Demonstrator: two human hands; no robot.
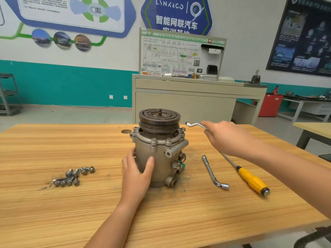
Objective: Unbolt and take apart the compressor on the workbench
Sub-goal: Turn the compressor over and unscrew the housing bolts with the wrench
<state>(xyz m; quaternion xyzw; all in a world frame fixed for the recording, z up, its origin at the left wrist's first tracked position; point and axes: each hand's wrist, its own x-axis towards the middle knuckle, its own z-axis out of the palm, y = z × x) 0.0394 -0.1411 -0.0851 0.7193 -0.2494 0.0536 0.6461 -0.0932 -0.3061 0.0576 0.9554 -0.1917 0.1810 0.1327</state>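
The grey metal compressor [161, 154] stands upright in the middle of the wooden workbench [71, 203], its dark grooved pulley [159, 120] on top. My left hand [137, 171] grips the lower left side of its body, thumb across the front. My right hand [225, 136] is raised to the right of the pulley and holds a small bent wrench [194, 125] whose ring end points toward the compressor. Bolt heads [168, 140] sit around the upper flange.
Several removed bolts [73, 176] lie in a loose pile to the left. An L-shaped socket wrench [214, 173] and a yellow-handled screwdriver [250, 179] lie to the right. A beige training cabinet [188, 97] stands behind the bench. Another table [311, 127] is at the right.
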